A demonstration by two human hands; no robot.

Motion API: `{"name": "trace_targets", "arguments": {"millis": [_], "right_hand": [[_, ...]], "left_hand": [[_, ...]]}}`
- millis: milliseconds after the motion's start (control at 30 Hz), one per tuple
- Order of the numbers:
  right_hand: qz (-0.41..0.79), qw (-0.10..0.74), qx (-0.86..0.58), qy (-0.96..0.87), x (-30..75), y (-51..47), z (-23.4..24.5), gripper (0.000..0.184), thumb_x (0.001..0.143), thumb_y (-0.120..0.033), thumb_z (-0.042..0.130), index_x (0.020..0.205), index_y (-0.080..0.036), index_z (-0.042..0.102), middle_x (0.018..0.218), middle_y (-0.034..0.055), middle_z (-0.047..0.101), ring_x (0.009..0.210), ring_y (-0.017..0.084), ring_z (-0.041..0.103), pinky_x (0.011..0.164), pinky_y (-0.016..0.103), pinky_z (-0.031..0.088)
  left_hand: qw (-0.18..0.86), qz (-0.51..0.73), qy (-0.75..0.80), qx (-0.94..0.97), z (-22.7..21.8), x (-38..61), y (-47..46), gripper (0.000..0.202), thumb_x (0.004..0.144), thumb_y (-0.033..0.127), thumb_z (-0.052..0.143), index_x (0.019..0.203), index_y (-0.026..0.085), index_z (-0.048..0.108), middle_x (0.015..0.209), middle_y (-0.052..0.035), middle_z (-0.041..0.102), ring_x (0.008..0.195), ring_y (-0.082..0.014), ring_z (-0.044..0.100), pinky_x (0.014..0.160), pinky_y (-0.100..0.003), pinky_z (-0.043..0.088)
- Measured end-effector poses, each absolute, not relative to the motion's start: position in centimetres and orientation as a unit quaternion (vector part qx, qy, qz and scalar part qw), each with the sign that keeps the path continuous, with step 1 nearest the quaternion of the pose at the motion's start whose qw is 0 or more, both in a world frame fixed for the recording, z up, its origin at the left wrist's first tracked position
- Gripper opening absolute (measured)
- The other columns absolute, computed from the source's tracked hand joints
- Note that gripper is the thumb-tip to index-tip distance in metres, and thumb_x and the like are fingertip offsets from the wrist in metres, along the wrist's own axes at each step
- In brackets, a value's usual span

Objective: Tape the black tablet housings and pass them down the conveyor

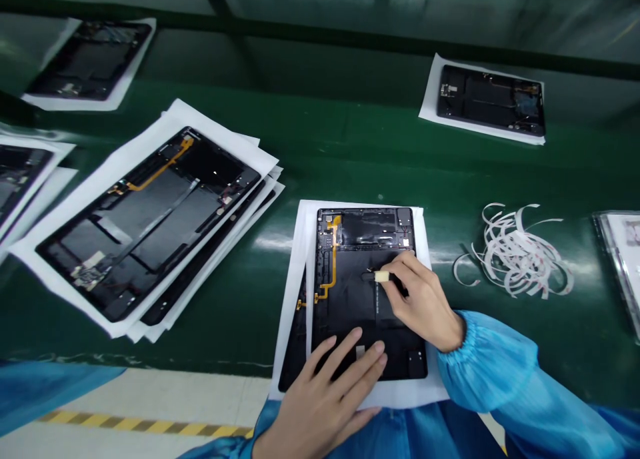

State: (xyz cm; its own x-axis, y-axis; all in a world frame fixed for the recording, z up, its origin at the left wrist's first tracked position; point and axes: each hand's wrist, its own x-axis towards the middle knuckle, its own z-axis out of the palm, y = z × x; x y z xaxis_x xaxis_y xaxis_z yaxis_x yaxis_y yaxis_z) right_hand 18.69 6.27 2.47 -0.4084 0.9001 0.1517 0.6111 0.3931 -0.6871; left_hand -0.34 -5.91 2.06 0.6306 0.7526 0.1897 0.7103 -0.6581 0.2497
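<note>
A small cream-coloured tab [383, 276] is held in a pinch between the thumb and forefinger of the right hand [423, 306], at or just above the black tablet back panel [350, 319]. The panel lies on a white paper sheet [295, 292] on the green workbench [350, 172]. If the pinch is loosened, the tab may be dropped or misplaced. If the pressure on the panel is relaxed, sliding over the paper may occur. The amber flex cable [333, 259] may be snagged if the right hand is dragged across it. The left hand [327, 396] is laid on the lower panel, its fingers [367, 356] extended, released and grasping nothing. The right wrist is bent, with the forearm in a blue sleeve [493, 362] entering from the right.
</note>
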Motion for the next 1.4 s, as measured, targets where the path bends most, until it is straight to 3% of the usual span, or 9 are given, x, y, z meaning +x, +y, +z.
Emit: {"name": "trace_targets", "arguments": {"millis": [367, 633, 900, 1400], "right_hand": [[0.255, 0.263, -0.475, -0.8, 18.56, 6.2, 2.23, 0.016, 0.091, -0.012, 0.049, 0.091, -0.019, 0.064, 0.086, 0.0051, 0.061, 0.077, 0.019, 0.062, 0.073, 0.032, 0.053], [0.239, 0.259, -0.467, -0.811, 18.64, 6.16, 2.04, 0.017, 0.091, -0.012, 0.049, 0.092, -0.018, 0.064, 0.085, 0.0056, 0.061, 0.077, 0.019, 0.061, 0.072, 0.032, 0.052], [0.253, 0.271, -0.471, -0.801, 18.65, 6.13, 1.95, 0.018, 0.091, -0.011, 0.049, 0.092, -0.019, 0.064, 0.085, 0.005, 0.061, 0.077, 0.018, 0.062, 0.073, 0.031, 0.052], [0.226, 0.285, -0.463, -0.808, 18.55, 6.1, 1.77, 0.016, 0.09, -0.009, 0.05, 0.09, -0.017, 0.064, 0.084, 0.0057, 0.061, 0.076, 0.019, 0.061, 0.072, 0.031, 0.052]], "left_hand": [[0.048, 0.133, 0.401, 0.905, 2.07, -0.4, -5.76, 0.045, 0.09, 0.057, 0.058, 0.124, 0.028, 0.066, 0.148, 0.0043, 0.05, 0.148, -0.0248, 0.021, 0.123, -0.042, 0.008], [0.067, 0.143, 0.403, 0.902, 1.94, -0.4, -5.89, 0.045, 0.089, 0.054, 0.061, 0.124, 0.025, 0.067, 0.148, 0.0061, 0.049, 0.149, -0.0238, 0.018, 0.124, -0.041, 0.004], [0.086, 0.148, 0.407, 0.897, 1.91, -0.35, -6.03, 0.045, 0.091, 0.051, 0.061, 0.126, 0.023, 0.066, 0.151, 0.0082, 0.044, 0.145, -0.0241, 0.027, 0.124, -0.042, 0.004], [0.083, 0.147, 0.408, 0.897, 1.82, -0.37, -5.99, 0.045, 0.091, 0.052, 0.059, 0.126, 0.026, 0.065, 0.15, 0.0086, 0.046, 0.15, -0.0231, 0.015, 0.124, -0.041, 0.002]]}}
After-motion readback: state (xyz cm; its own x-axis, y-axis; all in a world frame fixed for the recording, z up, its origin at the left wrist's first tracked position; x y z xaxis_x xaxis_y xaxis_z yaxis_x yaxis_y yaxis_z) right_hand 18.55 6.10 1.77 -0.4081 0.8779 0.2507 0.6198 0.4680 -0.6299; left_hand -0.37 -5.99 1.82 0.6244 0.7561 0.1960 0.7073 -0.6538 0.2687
